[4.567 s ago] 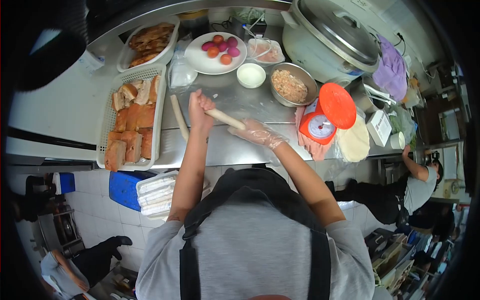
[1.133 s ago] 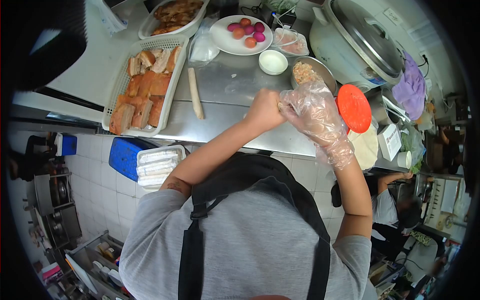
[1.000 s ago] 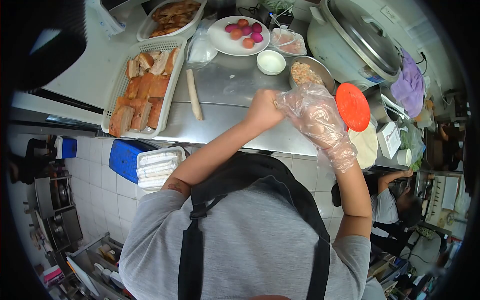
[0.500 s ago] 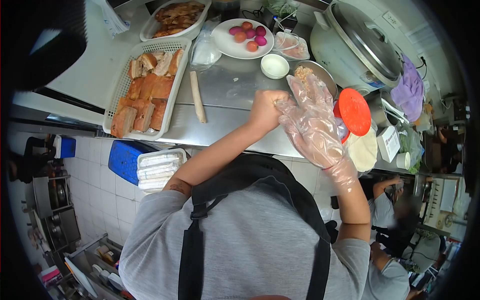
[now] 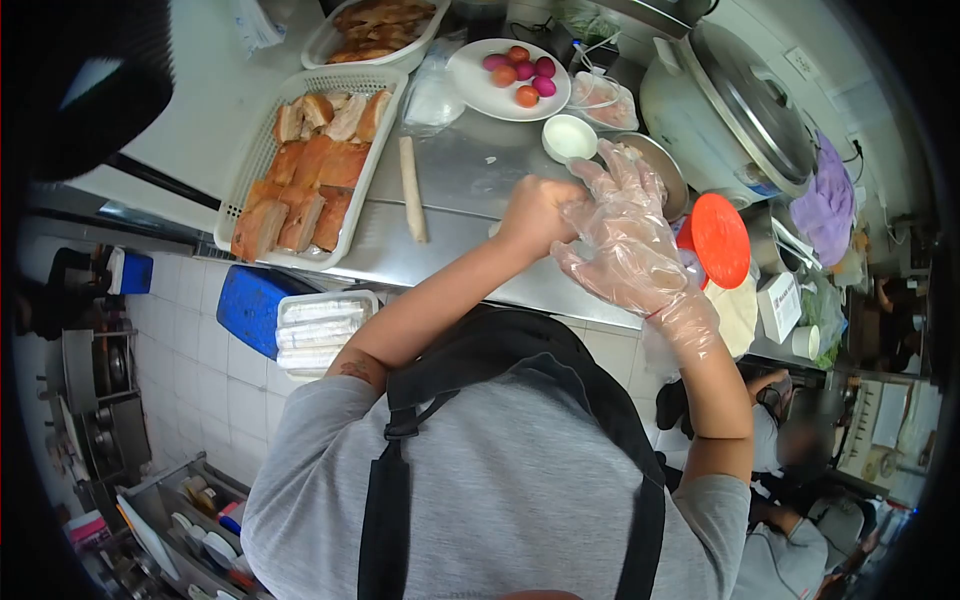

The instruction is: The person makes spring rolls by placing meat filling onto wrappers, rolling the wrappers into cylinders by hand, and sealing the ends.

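Note:
A loose clear plastic glove (image 5: 620, 240) covers my right hand (image 5: 625, 225), with a red band (image 5: 655, 312) round its wrist. That hand is open, fingers spread, above the counter's front part and in front of a metal bowl (image 5: 672, 178), whose contents it mostly hides. My bare left hand (image 5: 540, 215) is closed, its fingertips against the glove on the thumb side, seemingly gripping the plastic. A small white bowl (image 5: 570, 138) stands just beyond the hands. Beside the gloved hand is a red lid or container (image 5: 720, 240). A pale rolling pin (image 5: 412, 190) lies left of my left hand.
Left are a white basket (image 5: 340, 245) of roasted meat pieces and another basket (image 5: 415, 55). At the back are a plate (image 5: 470, 85) of red and purple eggs, a meat tray (image 5: 610, 112) and a large lidded pot (image 5: 690, 120). Other people (image 5: 790, 520) are at right.
The view has shifted, so the counter things sit further right and lower. My gloved thumb now stands out further from the palm. My left hand stays closed against the glove.

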### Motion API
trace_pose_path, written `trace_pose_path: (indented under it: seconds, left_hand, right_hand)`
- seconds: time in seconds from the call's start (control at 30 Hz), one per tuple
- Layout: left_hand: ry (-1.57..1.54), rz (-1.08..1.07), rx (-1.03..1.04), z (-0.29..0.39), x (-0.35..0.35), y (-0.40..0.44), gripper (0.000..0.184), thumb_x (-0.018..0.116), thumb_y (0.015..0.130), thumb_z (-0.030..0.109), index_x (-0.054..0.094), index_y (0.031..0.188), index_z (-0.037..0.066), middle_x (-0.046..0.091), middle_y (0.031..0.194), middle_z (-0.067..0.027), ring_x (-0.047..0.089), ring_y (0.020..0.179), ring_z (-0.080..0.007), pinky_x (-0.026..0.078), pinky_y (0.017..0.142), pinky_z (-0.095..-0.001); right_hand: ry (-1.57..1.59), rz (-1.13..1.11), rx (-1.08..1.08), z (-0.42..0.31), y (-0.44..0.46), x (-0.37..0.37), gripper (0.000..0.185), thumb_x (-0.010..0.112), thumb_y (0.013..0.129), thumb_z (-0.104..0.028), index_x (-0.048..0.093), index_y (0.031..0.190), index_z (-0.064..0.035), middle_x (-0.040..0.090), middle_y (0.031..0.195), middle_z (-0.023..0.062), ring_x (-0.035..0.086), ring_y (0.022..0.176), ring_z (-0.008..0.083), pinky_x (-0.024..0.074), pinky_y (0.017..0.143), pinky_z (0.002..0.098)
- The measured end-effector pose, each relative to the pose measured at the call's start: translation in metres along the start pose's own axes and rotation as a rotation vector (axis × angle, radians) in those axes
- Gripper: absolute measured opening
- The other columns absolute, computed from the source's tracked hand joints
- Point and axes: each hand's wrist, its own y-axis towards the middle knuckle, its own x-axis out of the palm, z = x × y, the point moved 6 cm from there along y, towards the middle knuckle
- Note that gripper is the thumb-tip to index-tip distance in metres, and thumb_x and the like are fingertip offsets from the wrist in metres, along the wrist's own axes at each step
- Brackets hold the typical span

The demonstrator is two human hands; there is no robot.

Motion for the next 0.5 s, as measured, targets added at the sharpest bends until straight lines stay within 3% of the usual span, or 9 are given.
trace_pose_path:
  seconds: [0.1, 0.2, 0.27, 0.3, 0.33, 0.37, 0.4, 0.43, 0.5]
  left_hand:
    - [0.02, 0.008, 0.015, -0.014, -0.001, -0.006, 0.008, 0.075, 0.069, 0.005, 0.073, 0.077, 0.002, 0.066, 0.067, -0.0166, 0.068, 0.059, -0.0282, 0.051, 0.057, -0.0349]
    - [-0.129, 0.022, -0.047, -0.023, 0.0, -0.006, 0.005, 0.074, 0.074, 0.005, 0.072, 0.076, 0.001, 0.07, 0.069, -0.0118, 0.067, 0.059, -0.0202, 0.051, 0.059, -0.0319]
    - [-0.319, 0.033, -0.053, -0.012, -0.006, 0.001, 0.003, 0.07, 0.079, 0.001, 0.071, 0.076, -0.001, 0.073, 0.074, -0.0082, 0.067, 0.066, -0.0164, 0.052, 0.064, -0.0293]
    - [-0.369, 0.025, -0.212, -0.03, -0.011, 0.004, 0.008, 0.069, 0.082, 0.004, 0.07, 0.076, 0.0, 0.071, 0.073, -0.0067, 0.066, 0.064, -0.0156, 0.051, 0.062, -0.029]
    - [-0.416, 0.015, -0.372, -0.056, -0.02, 0.008, 0.012, 0.067, 0.086, 0.007, 0.069, 0.076, 0.001, 0.069, 0.071, -0.0053, 0.065, 0.063, -0.0149, 0.051, 0.061, -0.0287]
    - [-0.463, 0.001, -0.532, -0.079, -0.025, 0.01, 0.016, 0.066, 0.089, 0.01, 0.068, 0.076, 0.001, 0.067, 0.07, -0.0038, 0.063, 0.062, -0.0142, 0.05, 0.06, -0.0285]
    - [-0.68, 0.114, -0.633, -0.096, -0.028, 0.01, 0.025, 0.065, 0.093, 0.02, 0.06, 0.071, 0.007, 0.056, 0.06, -0.0013, 0.056, 0.055, -0.0128, 0.048, 0.056, -0.0289]
    - [-0.804, 0.19, -0.711, -0.122, -0.035, 0.011, 0.027, 0.065, 0.093, 0.021, 0.056, 0.07, 0.011, 0.051, 0.058, 0.0006, 0.052, 0.052, -0.0125, 0.046, 0.054, -0.0286]
    - [-0.979, 0.273, -0.828, -0.175, -0.054, 0.013, 0.03, 0.066, 0.092, 0.023, 0.05, 0.068, 0.015, 0.043, 0.055, 0.0036, 0.044, 0.047, -0.0116, 0.043, 0.051, -0.029]
  right_hand:
    - [0.005, -0.058, -0.079, 0.003, 0.006, 0.007, 0.04, 0.075, 0.079, -0.031, 0.074, 0.11, -0.0057, 0.05, 0.145, 0.0199, 0.039, 0.14, 0.0427, 0.03, 0.116, 0.0575]
    - [0.556, -0.172, -0.116, 0.033, 0.013, 0.026, 0.045, 0.078, 0.079, -0.023, 0.072, 0.12, -0.0062, 0.052, 0.146, 0.0159, 0.047, 0.137, 0.0355, 0.0377, 0.114, 0.0511]
    - [1.157, -0.214, 0.06, 0.053, 0.017, 0.044, 0.052, 0.08, 0.081, -0.021, 0.066, 0.13, -0.0076, 0.051, 0.148, 0.0131, 0.047, 0.138, 0.0299, 0.0381, 0.115, 0.0473]
    - [1.452, -0.238, 0.15, 0.062, 0.022, 0.059, 0.057, 0.081, 0.082, -0.019, 0.064, 0.135, -0.0083, 0.05, 0.149, 0.0117, 0.047, 0.138, 0.027, 0.0383, 0.115, 0.0454]
    - [1.477, -0.284, 0.127, 0.072, 0.031, 0.093, 0.069, 0.08, 0.087, -0.023, 0.051, 0.148, -0.0102, 0.047, 0.15, 0.0087, 0.042, 0.141, 0.0214, 0.0368, 0.117, 0.0422]
    - [1.38, -0.148, 0.132, 0.065, 0.038, 0.11, 0.074, 0.08, 0.087, -0.026, 0.046, 0.151, -0.0102, 0.047, 0.15, 0.0096, 0.046, 0.138, 0.0212, 0.04, 0.114, 0.0388]
    - [1.282, -0.013, 0.141, 0.049, 0.048, 0.13, 0.078, 0.08, 0.088, -0.028, 0.042, 0.154, -0.0101, 0.048, 0.149, 0.0106, 0.05, 0.134, 0.0209, 0.0432, 0.111, 0.0354]
    - [1.316, 0.086, 0.111, 0.04, 0.058, 0.181, 0.076, 0.079, 0.089, -0.029, 0.043, 0.152, -0.0095, 0.055, 0.138, 0.0105, 0.057, 0.121, 0.0193, 0.0481, 0.101, 0.0326]
    - [1.375, -0.022, 0.274, 0.023, 0.07, 0.24, 0.066, 0.075, 0.091, -0.032, 0.048, 0.146, -0.0077, 0.063, 0.111, 0.0082, 0.063, 0.093, 0.0169, 0.0525, 0.082, 0.0318]
